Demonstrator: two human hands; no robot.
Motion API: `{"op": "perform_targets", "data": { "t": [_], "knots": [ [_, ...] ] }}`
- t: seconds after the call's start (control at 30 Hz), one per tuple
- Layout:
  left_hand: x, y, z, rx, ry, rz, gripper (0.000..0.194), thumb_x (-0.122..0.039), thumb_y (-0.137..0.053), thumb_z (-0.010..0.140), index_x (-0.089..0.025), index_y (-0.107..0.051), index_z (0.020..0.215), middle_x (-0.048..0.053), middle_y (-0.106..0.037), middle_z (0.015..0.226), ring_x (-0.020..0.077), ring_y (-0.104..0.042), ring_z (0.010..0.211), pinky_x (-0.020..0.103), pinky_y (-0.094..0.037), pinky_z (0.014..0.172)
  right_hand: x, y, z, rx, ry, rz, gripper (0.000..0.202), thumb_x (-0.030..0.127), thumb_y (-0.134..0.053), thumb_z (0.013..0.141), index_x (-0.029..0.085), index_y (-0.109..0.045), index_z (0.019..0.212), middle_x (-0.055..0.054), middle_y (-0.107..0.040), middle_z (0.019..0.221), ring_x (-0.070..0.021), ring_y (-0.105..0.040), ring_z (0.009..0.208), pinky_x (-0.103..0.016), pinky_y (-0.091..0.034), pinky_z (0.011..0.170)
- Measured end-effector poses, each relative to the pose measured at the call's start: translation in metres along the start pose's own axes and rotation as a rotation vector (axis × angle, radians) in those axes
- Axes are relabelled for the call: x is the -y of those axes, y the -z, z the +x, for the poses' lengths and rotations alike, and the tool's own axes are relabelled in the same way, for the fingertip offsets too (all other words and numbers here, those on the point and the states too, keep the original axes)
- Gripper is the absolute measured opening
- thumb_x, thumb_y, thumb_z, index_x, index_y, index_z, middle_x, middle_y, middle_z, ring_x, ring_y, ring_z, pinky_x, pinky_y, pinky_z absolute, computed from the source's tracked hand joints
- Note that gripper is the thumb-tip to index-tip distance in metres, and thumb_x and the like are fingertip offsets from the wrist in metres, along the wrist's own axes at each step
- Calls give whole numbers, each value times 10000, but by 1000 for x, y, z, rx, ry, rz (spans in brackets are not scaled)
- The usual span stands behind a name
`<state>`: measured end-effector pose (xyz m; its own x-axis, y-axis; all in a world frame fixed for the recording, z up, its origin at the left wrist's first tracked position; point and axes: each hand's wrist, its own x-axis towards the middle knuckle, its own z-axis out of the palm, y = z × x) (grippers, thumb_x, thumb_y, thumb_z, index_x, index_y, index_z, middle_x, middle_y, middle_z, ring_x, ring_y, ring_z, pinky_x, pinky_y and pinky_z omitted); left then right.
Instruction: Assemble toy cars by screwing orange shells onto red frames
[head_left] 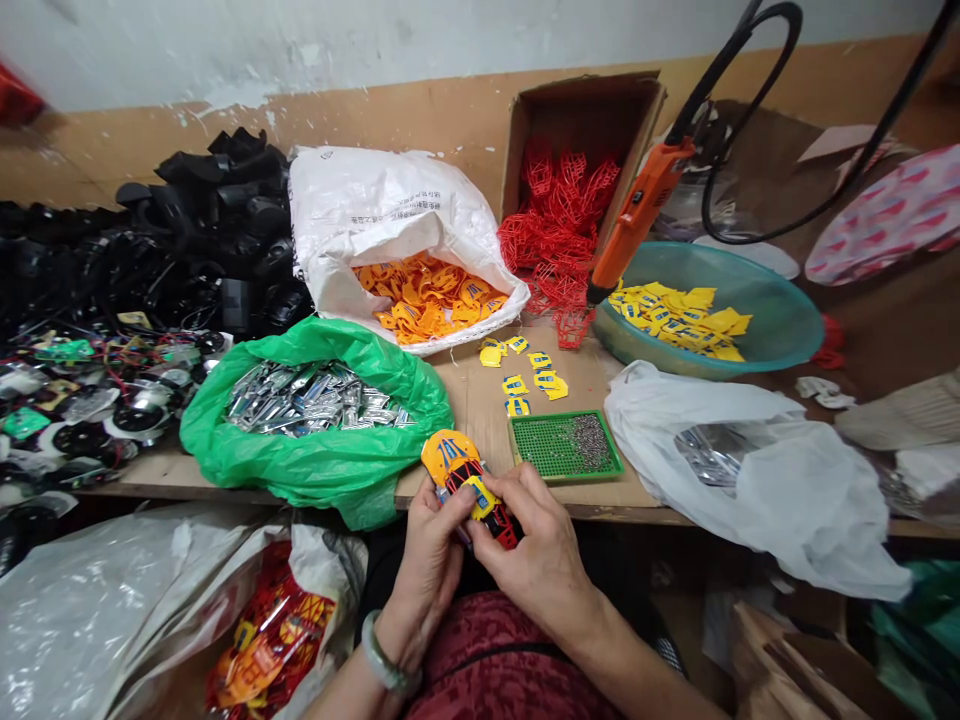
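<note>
Both hands hold a toy car body [453, 455] over the table's front edge. It has an orange front piece with a blue mark, a red lattice frame and a yellow panel [481, 497] in the middle. My left hand [435, 540] grips its left side, the thumb lying on the yellow panel. From the right, my right hand [536, 535] closes its fingers on the panel and the red frame. Just beyond, several loose yellow panels [550, 383] lie on the cardboard, beside a green tray [525, 462] of small screws [592, 442].
An orange electric screwdriver [645, 210] hangs above a teal bowl [784, 320] of yellow panels. Behind are a white sack [390, 190] of orange parts and a carton [517, 140] of red frames. A green bag [202, 420] holds silvery pieces; a white bag [795, 480] is right.
</note>
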<state>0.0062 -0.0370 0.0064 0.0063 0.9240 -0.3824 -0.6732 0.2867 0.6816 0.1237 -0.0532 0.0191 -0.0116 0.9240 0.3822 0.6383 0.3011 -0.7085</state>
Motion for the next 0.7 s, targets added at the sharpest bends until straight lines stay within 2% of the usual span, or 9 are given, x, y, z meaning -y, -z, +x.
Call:
{"op": "perform_targets", "data": {
  "t": [0.33, 0.7],
  "knots": [
    [-2, -3, -1, 13, 25, 82, 500, -169, -917, 574, -142, -646, 993, 13, -729, 811, 125, -632, 676, 249, -535, 708, 0, -1, -4, 5, -9, -10, 202, 167, -656, 822, 166, -700, 1019, -66, -605, 869, -225, -653, 803, -337, -553, 713],
    [3, -2, -2, 4, 1, 98, 521, -181, -931, 570, -144, -647, 1005, 26, -741, 825, 136, -650, 686, 254, -544, 689, -3, 0, -7, -26, -38, -5, 202, 178, -656, 819, 165, -711, 1013, -67, -609, 858, -196, -646, 733, -298, -562, 638]
  ]
}}
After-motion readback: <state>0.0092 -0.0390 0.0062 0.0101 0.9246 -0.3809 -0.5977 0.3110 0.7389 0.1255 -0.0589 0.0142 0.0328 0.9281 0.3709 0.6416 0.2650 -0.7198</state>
